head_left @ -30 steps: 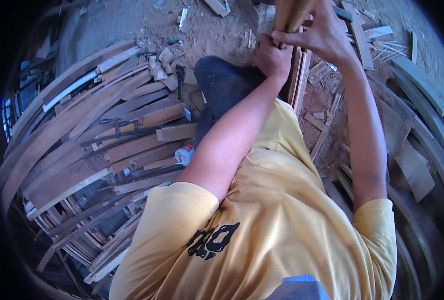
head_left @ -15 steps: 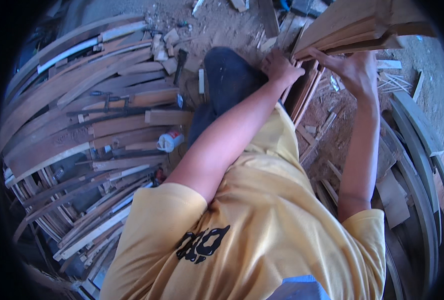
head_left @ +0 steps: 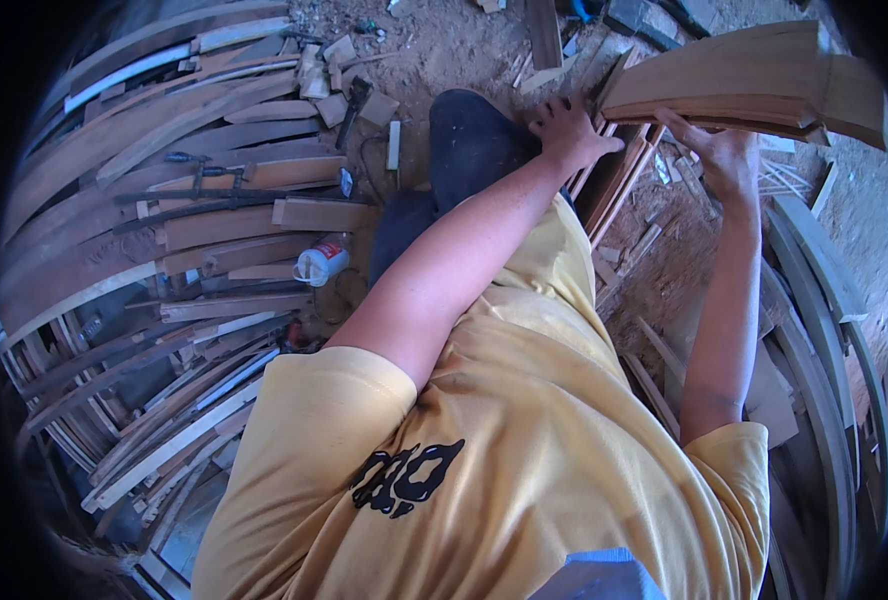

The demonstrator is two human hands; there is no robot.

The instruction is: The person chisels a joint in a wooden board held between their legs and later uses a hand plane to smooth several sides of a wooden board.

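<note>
A bundle of stacked, curved wooden boards (head_left: 714,72) lies across the far right, its layered edges turned toward me. My right hand (head_left: 726,160) grips the near edge of these boards; some of its fingers are hidden behind them. Beside their left end is my left hand (head_left: 567,138), fingers spread and thumb stretched toward the wood, holding nothing that I can see. Below both hands stand narrow reddish-brown wooden boards (head_left: 614,185) on edge, close to my bent knee; the left hand partly covers their upper end.
Long curved wooden pieces (head_left: 194,110) are piled on the left, with a bar clamp (head_left: 204,185) on them. A white plastic container (head_left: 321,263) lies next to my leg. Grey curved planks (head_left: 814,290) stand at the right. Offcuts (head_left: 334,65) litter the dirt floor.
The curved boards have tipped and settled lower, showing more of their broad face. My right hand has shifted slightly down with them. My left hand has moved slightly right, its fingers more spread.
</note>
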